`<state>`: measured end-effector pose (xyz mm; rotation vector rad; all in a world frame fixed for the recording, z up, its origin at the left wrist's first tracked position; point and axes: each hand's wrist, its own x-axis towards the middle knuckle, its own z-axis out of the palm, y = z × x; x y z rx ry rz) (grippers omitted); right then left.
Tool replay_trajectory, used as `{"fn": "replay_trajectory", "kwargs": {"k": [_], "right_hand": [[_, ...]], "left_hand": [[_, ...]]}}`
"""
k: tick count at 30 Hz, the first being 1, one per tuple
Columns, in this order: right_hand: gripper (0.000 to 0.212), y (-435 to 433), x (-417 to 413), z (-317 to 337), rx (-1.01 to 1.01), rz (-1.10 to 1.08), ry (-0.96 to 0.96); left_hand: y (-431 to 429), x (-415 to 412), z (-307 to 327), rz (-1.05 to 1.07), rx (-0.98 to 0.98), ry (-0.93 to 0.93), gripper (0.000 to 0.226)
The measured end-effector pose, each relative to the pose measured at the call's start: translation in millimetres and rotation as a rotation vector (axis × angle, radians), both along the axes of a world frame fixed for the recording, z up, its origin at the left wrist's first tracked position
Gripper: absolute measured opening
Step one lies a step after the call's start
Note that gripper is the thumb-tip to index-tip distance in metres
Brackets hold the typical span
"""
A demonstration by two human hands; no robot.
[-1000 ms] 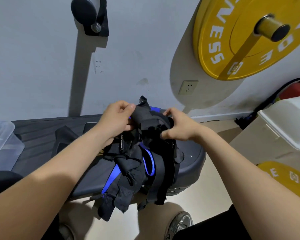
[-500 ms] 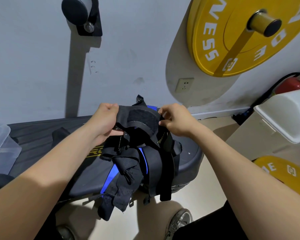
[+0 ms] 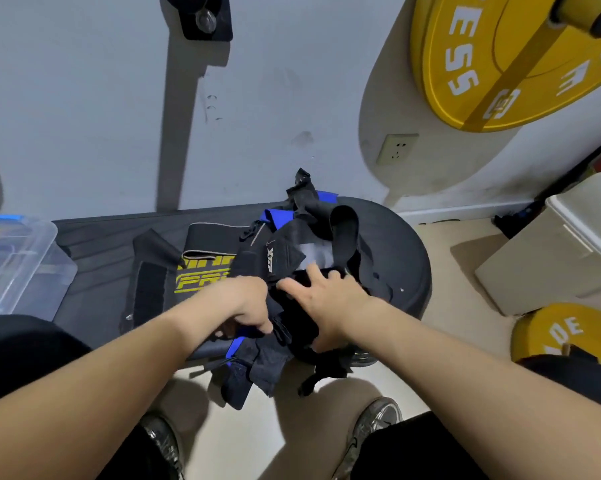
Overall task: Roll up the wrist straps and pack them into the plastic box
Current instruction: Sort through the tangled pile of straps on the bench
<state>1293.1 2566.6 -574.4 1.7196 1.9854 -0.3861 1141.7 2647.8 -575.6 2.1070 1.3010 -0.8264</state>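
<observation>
A pile of black and blue wrist straps lies on a dark counter by a grey wall. The left hand grips a strap. The right hand presses flat, fingers spread. The plastic box sits far left.

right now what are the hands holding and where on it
Both are in the pile of wrist straps on the bench. The left hand grips fabric at the pile's near edge; the right hand presses flat on top, fingers spread.
</observation>
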Motion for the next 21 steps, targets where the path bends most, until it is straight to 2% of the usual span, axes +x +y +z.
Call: {"fn": "replay_trajectory", "kwargs": {"k": [2,5,6,7,9,11,13,15,17,19,21], "right_hand": [[0.138,-4.4,-0.8,-19.4,0.014,0.055,-0.134],[0.138,-5.9,-2.5,-41.1,0.144,0.069,-0.162],[0.134,-4.8,-3.2,-45.3,0.184,0.066,-0.156],[0.132,-3.5,-3.8,-48.8,0.202,0.072,-0.152],[0.126,0.4,-1.7,-50.8,0.192,0.107,-0.129],[0.106,6.9,5.1,-45.5,0.173,0.109,-0.018],[0.079,14.4,11.3,-37.0,0.164,0.065,0.110],[0.058,18.0,11.6,-31.2,0.166,-0.012,0.219],[0.037,21.2,10.1,-28.5,0.183,-0.143,0.364],[0.018,25.5,13.4,-28.2,0.187,-0.316,0.467],[0.013,29.7,19.8,-26.4,0.170,-0.428,0.532]], "left_hand": [[-10.4,1.1,-16.4,0.040,-0.002,-0.029,0.035],[-16.4,-2.0,-28.5,0.323,-0.131,-0.225,0.008],[-16.6,-3.8,-27.9,0.447,-0.195,-0.318,0.010],[-17.3,-4.9,-25.5,0.566,-0.268,-0.402,0.023],[-18.3,-8.4,-22.7,0.697,-0.380,-0.484,0.039],[-16.4,-9.8,-18.4,0.705,-0.384,-0.509,0.043],[-5.5,-10.8,-14.8,0.694,-0.276,-0.563,0.041],[12.8,-11.8,-9.0,0.746,-0.142,-0.679,0.035],[29.5,-15.2,1.4,0.818,-0.122,-0.733,0.034],[36.3,-21.6,8.5,0.776,-0.171,-0.674,0.036],[34.3,-26.0,9.5,0.637,-0.249,-0.569,0.051]]}}
